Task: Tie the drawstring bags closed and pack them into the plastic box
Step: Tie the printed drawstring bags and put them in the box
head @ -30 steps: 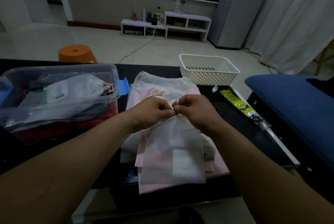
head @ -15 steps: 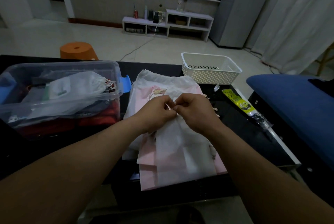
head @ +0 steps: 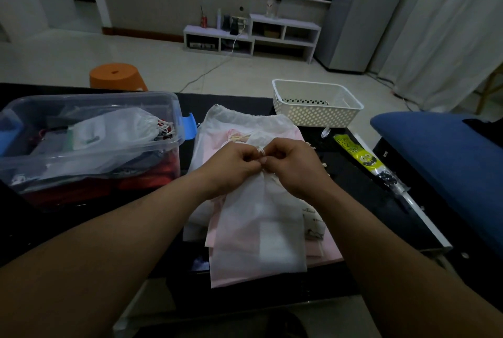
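left hand (head: 234,166) and right hand (head: 292,166) are met knuckle to knuckle over the gathered neck of a white drawstring bag (head: 258,231); its cord (head: 260,150) is pinched between the fingertips of both. the bag is laid on top of a pile of bags (head: 245,130), white and pink, on the black table (head: 351,174). the clear plastic box (head: 89,144), packed with bags, is set just left of the pile. a white basket (head: 315,106) is placed behind.

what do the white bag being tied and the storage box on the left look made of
White bag: likely thin non-woven fabric, matte and slightly translucent, creasing softly. Storage box: clear glossy hard plastic; its contents show through the wall.
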